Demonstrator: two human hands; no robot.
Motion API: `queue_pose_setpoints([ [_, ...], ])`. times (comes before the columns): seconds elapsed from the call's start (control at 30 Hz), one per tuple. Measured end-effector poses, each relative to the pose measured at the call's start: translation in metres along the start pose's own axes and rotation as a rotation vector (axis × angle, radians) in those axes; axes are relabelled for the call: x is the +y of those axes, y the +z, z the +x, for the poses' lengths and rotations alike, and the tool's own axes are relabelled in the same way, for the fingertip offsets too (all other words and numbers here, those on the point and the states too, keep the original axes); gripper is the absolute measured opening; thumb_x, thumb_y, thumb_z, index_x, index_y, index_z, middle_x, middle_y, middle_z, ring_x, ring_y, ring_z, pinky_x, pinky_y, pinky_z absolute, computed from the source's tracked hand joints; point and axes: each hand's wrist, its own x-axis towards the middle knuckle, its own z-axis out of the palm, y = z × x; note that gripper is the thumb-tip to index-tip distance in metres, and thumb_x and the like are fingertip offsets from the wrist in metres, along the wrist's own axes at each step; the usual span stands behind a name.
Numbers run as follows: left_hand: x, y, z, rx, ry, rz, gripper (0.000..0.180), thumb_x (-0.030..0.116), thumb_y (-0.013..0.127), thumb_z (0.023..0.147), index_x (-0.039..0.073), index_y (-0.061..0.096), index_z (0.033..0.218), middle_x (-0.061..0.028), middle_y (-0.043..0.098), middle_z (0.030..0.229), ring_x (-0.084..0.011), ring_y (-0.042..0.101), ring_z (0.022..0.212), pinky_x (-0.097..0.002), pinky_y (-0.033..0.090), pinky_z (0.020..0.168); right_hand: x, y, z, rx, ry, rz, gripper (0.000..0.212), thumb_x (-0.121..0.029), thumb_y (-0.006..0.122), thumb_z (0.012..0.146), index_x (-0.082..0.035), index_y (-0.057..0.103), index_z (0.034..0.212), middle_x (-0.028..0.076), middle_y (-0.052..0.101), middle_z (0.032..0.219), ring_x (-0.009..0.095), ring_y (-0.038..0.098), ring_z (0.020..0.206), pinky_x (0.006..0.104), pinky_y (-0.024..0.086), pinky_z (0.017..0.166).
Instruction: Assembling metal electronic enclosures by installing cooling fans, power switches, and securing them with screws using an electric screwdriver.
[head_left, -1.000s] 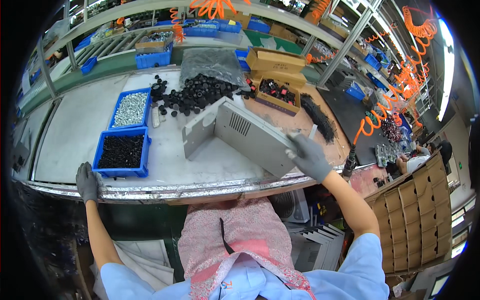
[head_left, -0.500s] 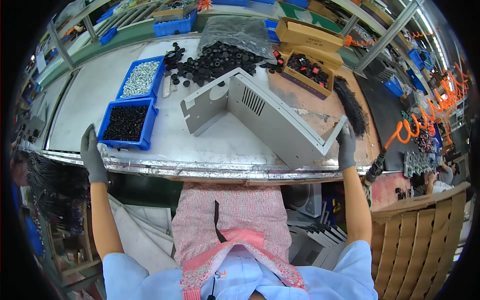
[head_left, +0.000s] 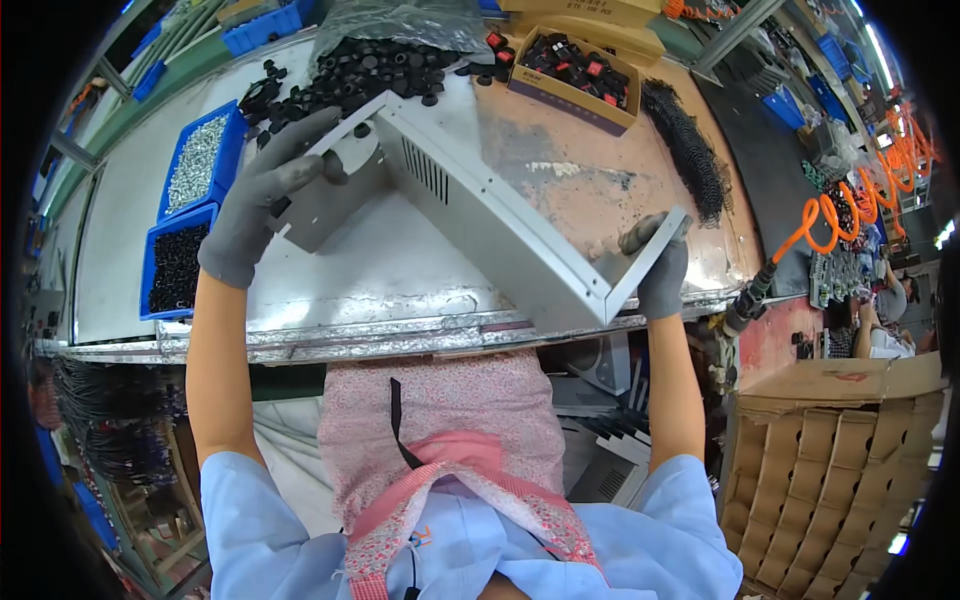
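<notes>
A grey sheet-metal housing panel, bent into a long vented wall with a flange at each end, stands slightly tilted over the worktable. My left hand, in a grey glove, is closed on its left flange, with fingers over the top edge near the round cutout. At the other end, my gloved right hand grips the narrow right flange, its fingers behind the metal. Left of the panel are a blue bin of silver screws and a blue bin of small black screws, partly cropped by my left hand.
Loose black plastic caps lie behind the panel beside a clear plastic bag. A carton holds black and red parts. Right of it lies a black mesh bundle. An orange coiled hose hangs at the right, above a divided cardboard box.
My left hand has moved from the table's left edge onto the panel's left flange. The panel has shifted and tilted, and my right hand still holds its right end. The view has shifted too.
</notes>
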Motion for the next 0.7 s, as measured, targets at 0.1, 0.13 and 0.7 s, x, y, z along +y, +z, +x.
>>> queue_pose_setpoints([
  [0.1, -0.005, 0.009, -0.006, 0.024, 0.011, -0.075, 0.07, 0.033, 0.059, 0.078, 0.001, 0.038, 0.136, -0.009, 0.058, 0.094, -0.0188, 0.056, 0.094, -0.0284, 0.045, 0.083, -0.003, 0.002, -0.013, 0.084, -0.003, 0.138, 0.056, -0.057, 0.03, 0.095, -0.008, 0.044, 0.071, 0.005, 0.044, 0.061, 0.017, 0.043, 0.052, 0.03, 0.038, 0.053],
  [0.13, -0.007, 0.012, -0.012, 0.055, 0.006, -0.092, 0.07, 0.033, 0.06, 0.078, 0.0, 0.039, 0.136, -0.009, 0.058, 0.094, -0.0185, 0.056, 0.093, -0.0282, 0.044, 0.083, -0.005, 0.005, -0.022, 0.075, -0.036, 0.147, 0.062, -0.059, 0.027, 0.094, -0.006, 0.048, 0.069, 0.007, 0.052, 0.059, 0.018, 0.052, 0.052, 0.0288, 0.041, 0.05],
  [0.7, -0.018, 0.138, -0.107, 0.411, 0.521, 0.772, 0.033, 0.01, 0.066, 0.073, 0.011, 0.064, 0.106, -0.0032, 0.059, 0.074, -0.0178, 0.058, 0.064, -0.0299, 0.047, 0.064, 0.048, -0.054, -0.168, 0.517, 0.552, 0.796, 0.042, -0.05, 0.035, 0.096, -0.01, 0.049, 0.1, 0.008, 0.052, 0.078, 0.02, 0.052, 0.067, 0.0314, 0.047, 0.066],
])
